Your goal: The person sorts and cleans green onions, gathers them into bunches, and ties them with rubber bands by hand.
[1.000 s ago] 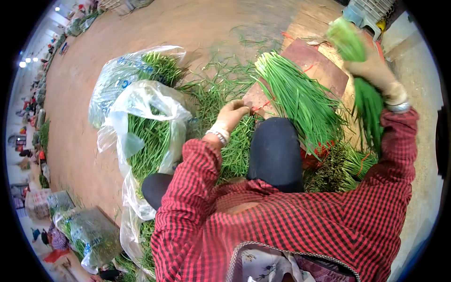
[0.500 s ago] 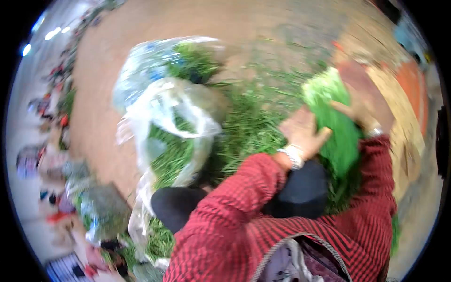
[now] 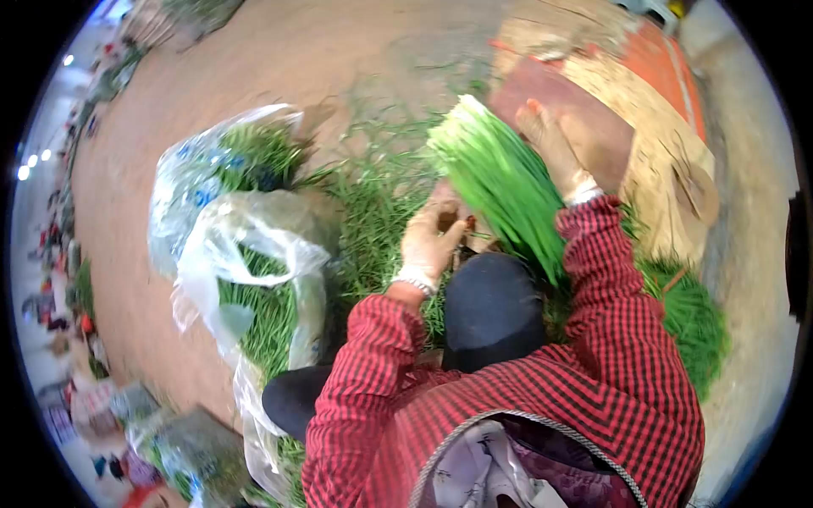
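A bunch of chives (image 3: 508, 182), with pale ends at the far end and long green leaves toward me, lies slantwise in front of my right knee. My right hand (image 3: 555, 148) is along its right side, fingers stretched out over a dark red board (image 3: 589, 118). To the left of the bunch, my left hand (image 3: 428, 241) has its fingers curled, thumb and fingertips close together. Something small and reddish shows at those fingertips, too small to name. Part of the bunch's leafy end is hidden by my right sleeve and knee.
Loose green trimmings (image 3: 373, 212) cover the ground left of my hands. Two plastic bags of greens, a front one (image 3: 216, 245) and a rear one (image 3: 174, 190), stand further left. A green heap (image 3: 690, 326) lies at my right, near a tan sheet (image 3: 669, 203) with a round brown piece (image 3: 696, 193).
My left hand has come off the bunch and curled its fingers. My right hand's fingers have shifted from atop the bunch to its right side. The view has turned, showing the heap at right.
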### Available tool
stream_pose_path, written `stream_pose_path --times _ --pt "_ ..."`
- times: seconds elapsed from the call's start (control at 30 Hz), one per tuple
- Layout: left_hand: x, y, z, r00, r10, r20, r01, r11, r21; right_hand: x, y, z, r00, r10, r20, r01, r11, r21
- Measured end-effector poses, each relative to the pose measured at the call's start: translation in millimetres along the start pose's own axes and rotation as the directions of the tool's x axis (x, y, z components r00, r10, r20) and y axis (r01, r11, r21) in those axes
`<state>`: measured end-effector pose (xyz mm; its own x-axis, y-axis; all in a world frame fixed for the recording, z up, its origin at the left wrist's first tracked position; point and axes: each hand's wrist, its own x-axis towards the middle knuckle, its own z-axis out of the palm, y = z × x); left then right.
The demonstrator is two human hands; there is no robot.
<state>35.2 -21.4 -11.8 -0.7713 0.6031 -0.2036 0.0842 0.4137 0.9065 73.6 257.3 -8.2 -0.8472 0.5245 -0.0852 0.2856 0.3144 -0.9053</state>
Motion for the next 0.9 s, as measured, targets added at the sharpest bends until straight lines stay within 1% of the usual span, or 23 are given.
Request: stream_pose_path --times 0.03,0.07,0.1,0.13,0.2,0.23,0.27,0.3,0.33,0.37,0.4,0.43,0.47,0.5,0.53,0.6,0.63,0.67,0.7,0.73,0.77,0.83,0.9 --pt "0.6 -7.0 -0.8 0.998 0.066 -0.004 -0.063 0.971 0.230 1.1 8.3 -11.3 0.996 0.082 -0.025 -0.078 0.987 0.138" --pt "-1.8 -9.1 -1.8 0.993 0.111 0.035 -0.116 0.952 0.285 -0.8 15.6 -18.9 0.946 0.241 -0.216 -0.117 0.878 0.465" --pt "-3.9 -8.6 -2.8 0.986 0.153 0.068 -0.167 0.926 0.338 -2.6 24.6 -24.0 0.842 0.428 -0.329 -0.052 0.671 0.739" --pt "-2.9 -5.9 -1.9 0.985 0.158 0.076 -0.174 0.925 0.336 -2.1 43.2 -31.3 0.837 0.430 -0.337 -0.048 0.672 0.739" --pt "0.1 2.0 3.4 0.985 0.154 0.082 -0.173 0.813 0.556 2.6 77.3 -46.0 0.859 0.453 -0.238 -0.314 0.833 0.455" --pt "3.4 1.1 5.8 0.992 0.099 0.076 -0.125 0.806 0.578 -3.1 45.5 -51.7 0.868 0.422 -0.263 -0.448 0.893 -0.046" --pt "1.9 6.3 3.7 0.991 0.098 0.094 -0.134 0.821 0.556 5.2 48.4 -48.8 0.937 0.268 -0.224 -0.339 0.850 -0.402" --pt "0.9 2.7 6.8 0.985 0.161 0.066 -0.172 0.832 0.527 12.2 51.1 -46.5 0.978 0.106 -0.178 -0.202 0.679 -0.706" --pt "2.3 9.2 8.1 0.990 0.123 0.063 -0.137 0.821 0.554 28.2 72.0 -48.6 0.983 0.144 -0.111 -0.181 0.835 -0.520" --pt "5.0 12.8 10.3 0.990 0.114 0.085 -0.142 0.801 0.581 44.0 91.5 -51.2 0.983 0.181 -0.043 -0.186 0.937 -0.297" --pt "11.1 17.1 15.0 0.987 -0.041 0.154 -0.075 0.735 0.674 45.6 59.9 -48.6 0.993 -0.096 0.072 0.117 0.667 -0.736" --pt "10.2 8.2 22.5 0.986 0.153 0.065 -0.149 0.640 0.754 63.1 84.5 -51.9 0.995 -0.009 0.099 0.076 0.706 -0.704" --pt "9.4 8.4 23.8 0.980 0.180 0.086 -0.173 0.548 0.818 81.5 109.0 -54.4 0.989 0.079 0.125 0.027 0.737 -0.675" --pt "10.8 5.9 20.8 0.970 0.207 0.126 -0.210 0.457 0.864 74.6 89.6 -48.2 0.990 0.107 0.096 -0.006 0.697 -0.717" --pt "17.3 1.2 30.6 0.971 0.168 0.168 -0.230 0.486 0.843 68.4 69.2 -41.1 0.989 0.136 0.067 -0.039 0.654 -0.756" --pt "15.4 14.5 21.9 0.963 0.088 0.256 -0.258 0.590 0.765 58.1 48.6 -40.4 0.995 0.097 0.018 -0.052 0.668 -0.742" --pt "14.4 15.1 22.2 0.965 0.087 0.248 -0.251 0.584 0.772 43.0 20.1 -32.3 0.992 0.127 -0.018 -0.100 0.673 -0.733" --pt "10.8 14.8 24.1 0.982 0.055 0.182 -0.176 0.621 0.764 32.9 5.8 -27.7 0.985 0.161 -0.058 -0.153 0.675 -0.722" --pt "9.2 15.5 24.4 0.993 0.018 0.117 -0.101 0.654 0.750 35.3 19.6 -30.1 0.986 0.159 -0.057 -0.152 0.680 -0.717" --pt "11.8 8.1 24.5 0.993 0.026 0.111 -0.096 0.720 0.687 39.9 39.1 -32.0 0.997 0.066 -0.028 -0.070 0.819 -0.570" --pt "13.6 2.3 25.3 0.993 0.029 0.110 -0.098 0.713 0.694 44.4 57.4 -32.5 1.000 0.015 -0.027 -0.026 0.876 -0.481" --pt "15.7 -2.4 22.6 0.984 -0.032 0.174 -0.092 0.750 0.655 50.1 78.1 -29.9 0.994 -0.081 -0.066 0.055 0.944 -0.326" --pt "14.7 -5.5 19.1 0.987 -0.011 0.162 -0.093 0.782 0.617 49.4 75.3 -30.7 0.985 -0.128 -0.117 0.094 0.961 -0.261"
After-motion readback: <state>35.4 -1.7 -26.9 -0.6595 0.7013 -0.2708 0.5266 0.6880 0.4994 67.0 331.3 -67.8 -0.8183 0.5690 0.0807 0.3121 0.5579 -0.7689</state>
